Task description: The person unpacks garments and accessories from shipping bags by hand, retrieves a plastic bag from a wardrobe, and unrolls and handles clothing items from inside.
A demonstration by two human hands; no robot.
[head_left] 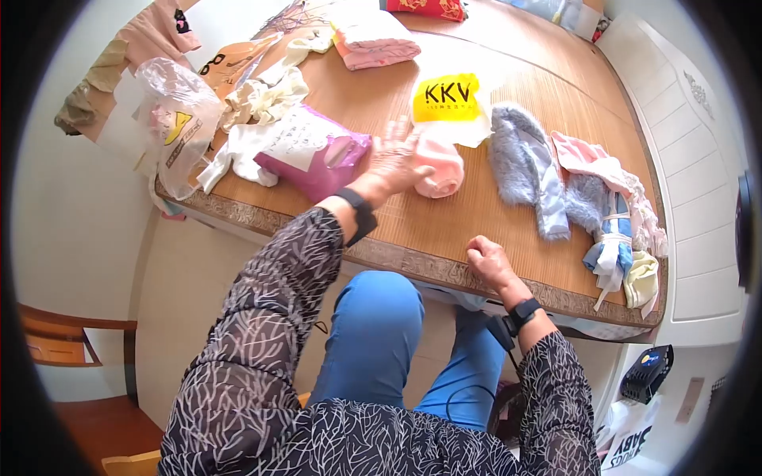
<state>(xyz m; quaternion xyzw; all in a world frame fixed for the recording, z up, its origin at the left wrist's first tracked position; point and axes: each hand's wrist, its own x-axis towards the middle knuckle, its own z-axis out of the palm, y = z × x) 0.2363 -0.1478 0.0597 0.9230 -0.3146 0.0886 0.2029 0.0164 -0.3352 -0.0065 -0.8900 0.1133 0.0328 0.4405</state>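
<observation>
My left hand (390, 165) is spread with its fingers apart, between a purple plastic bag (337, 165) and a rolled pink cloth (441, 168). Its thumb reaches to the pink roll; whether it presses on it I cannot tell. Just behind the roll lies a clear bag with a yellow KKV label (447, 97). My right hand (490, 262) is curled into a loose fist at the front edge of the bamboo mat (444, 230), and nothing shows in it. To its right lies a grey-blue furry garment (516, 159).
On the right are a pink garment (591, 159), a tied blue bundle (615, 238) and a pale yellow cloth (641, 279). A folded pink blanket (375, 40), cream clothing (266, 95) and a clear plastic bag (178, 119) lie at the left. A white headboard (659, 79) borders the right side.
</observation>
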